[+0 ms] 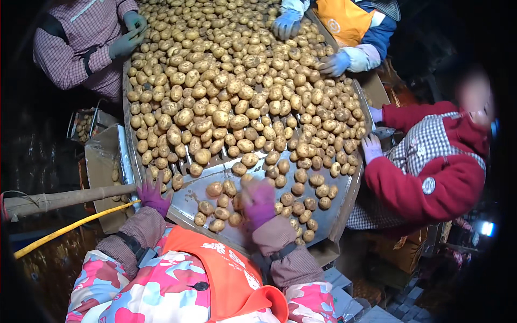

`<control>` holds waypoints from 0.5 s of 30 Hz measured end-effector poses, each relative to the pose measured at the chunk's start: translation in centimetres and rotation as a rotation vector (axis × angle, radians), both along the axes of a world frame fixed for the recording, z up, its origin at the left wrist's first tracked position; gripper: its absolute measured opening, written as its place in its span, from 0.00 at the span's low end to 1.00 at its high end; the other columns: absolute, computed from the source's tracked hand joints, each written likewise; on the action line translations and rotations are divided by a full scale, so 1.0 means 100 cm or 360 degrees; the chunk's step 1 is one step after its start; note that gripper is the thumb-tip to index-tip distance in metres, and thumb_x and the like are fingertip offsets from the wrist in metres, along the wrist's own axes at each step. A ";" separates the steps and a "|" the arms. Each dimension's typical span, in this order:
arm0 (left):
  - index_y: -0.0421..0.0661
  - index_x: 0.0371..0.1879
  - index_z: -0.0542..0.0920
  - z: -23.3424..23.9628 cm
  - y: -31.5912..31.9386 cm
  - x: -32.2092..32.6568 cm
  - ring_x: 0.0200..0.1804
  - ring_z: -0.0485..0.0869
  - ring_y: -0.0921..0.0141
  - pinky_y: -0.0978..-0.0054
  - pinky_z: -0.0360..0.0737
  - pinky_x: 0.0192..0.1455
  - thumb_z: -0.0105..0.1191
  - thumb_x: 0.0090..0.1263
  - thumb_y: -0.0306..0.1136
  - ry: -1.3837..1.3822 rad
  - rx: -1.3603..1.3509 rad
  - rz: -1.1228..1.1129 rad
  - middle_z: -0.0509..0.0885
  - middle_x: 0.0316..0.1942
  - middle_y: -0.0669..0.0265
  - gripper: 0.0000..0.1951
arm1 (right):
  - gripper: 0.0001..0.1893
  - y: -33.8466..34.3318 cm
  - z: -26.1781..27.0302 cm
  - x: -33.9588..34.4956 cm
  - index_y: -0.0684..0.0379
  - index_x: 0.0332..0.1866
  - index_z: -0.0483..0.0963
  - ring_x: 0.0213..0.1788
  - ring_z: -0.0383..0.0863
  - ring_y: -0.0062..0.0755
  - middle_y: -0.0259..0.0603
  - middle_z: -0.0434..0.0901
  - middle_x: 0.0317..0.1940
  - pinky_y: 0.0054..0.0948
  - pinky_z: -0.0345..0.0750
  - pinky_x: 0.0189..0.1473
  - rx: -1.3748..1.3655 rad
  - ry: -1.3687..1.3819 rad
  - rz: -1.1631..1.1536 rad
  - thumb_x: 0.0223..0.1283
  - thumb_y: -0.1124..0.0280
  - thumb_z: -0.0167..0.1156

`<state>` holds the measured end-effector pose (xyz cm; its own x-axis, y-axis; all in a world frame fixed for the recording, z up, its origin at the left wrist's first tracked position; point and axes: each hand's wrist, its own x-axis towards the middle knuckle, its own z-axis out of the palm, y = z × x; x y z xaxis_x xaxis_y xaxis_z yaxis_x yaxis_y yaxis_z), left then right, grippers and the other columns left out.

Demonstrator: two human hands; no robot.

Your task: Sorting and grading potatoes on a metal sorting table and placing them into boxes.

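Note:
Heaped potatoes (226,93) cover most of a wide sorting table before me, and they thin out on the bare metal chute (185,202) at its near end. My left hand (154,198), in a purple glove, rests on the table's left rim with its fingers apart, beside a few potatoes at the corner. Over the chute, my right hand (258,202) wears the same kind of glove and is blurred. A small cluster of potatoes (220,212) lies just left of it, others to its right. Whether its fingers hold a potato cannot be made out.
Three people stand around the table: gloved hands (129,36) at far left, blue gloves (335,63) at far right, and a red sleeve (412,194) at right. A bamboo pole (68,198), yellow hose (76,224) and cardboard box (103,161) are at left.

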<state>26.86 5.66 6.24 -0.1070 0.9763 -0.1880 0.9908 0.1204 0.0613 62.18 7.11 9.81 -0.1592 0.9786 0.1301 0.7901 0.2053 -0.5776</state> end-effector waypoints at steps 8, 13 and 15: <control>0.64 0.78 0.58 0.005 0.003 0.002 0.79 0.52 0.53 0.43 0.43 0.79 0.63 0.60 0.51 0.0005 -0.0160 0.0113 0.46 0.81 0.56 0.44 | 0.18 0.136 -0.021 0.031 0.50 0.58 0.73 0.47 0.83 0.40 0.40 0.77 0.51 0.44 0.79 0.46 -0.0461 -0.1154 -0.0306 0.65 0.59 0.59; 0.64 0.77 0.60 -0.003 0.000 0.001 0.78 0.54 0.54 0.42 0.45 0.78 0.67 0.55 0.47 -0.0055 -0.0056 0.0145 0.49 0.81 0.58 0.46 | 0.11 0.132 -0.040 0.040 0.54 0.43 0.75 0.45 0.83 0.44 0.44 0.79 0.44 0.41 0.79 0.45 -0.0364 -0.1008 -0.0286 0.64 0.59 0.58; 0.63 0.76 0.61 -0.004 -0.001 0.001 0.77 0.56 0.53 0.43 0.45 0.78 0.67 0.56 0.48 -0.0040 -0.0020 0.0135 0.49 0.81 0.57 0.46 | 0.10 0.124 -0.046 0.043 0.53 0.42 0.75 0.45 0.83 0.45 0.44 0.80 0.42 0.42 0.79 0.45 -0.0325 -0.1189 -0.0280 0.61 0.60 0.60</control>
<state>26.95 5.60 5.83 -0.1841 0.9615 -0.2040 0.9752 0.2046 0.0840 66.50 19.49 5.21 0.0253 0.9906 -0.1348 0.9943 -0.0110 0.1056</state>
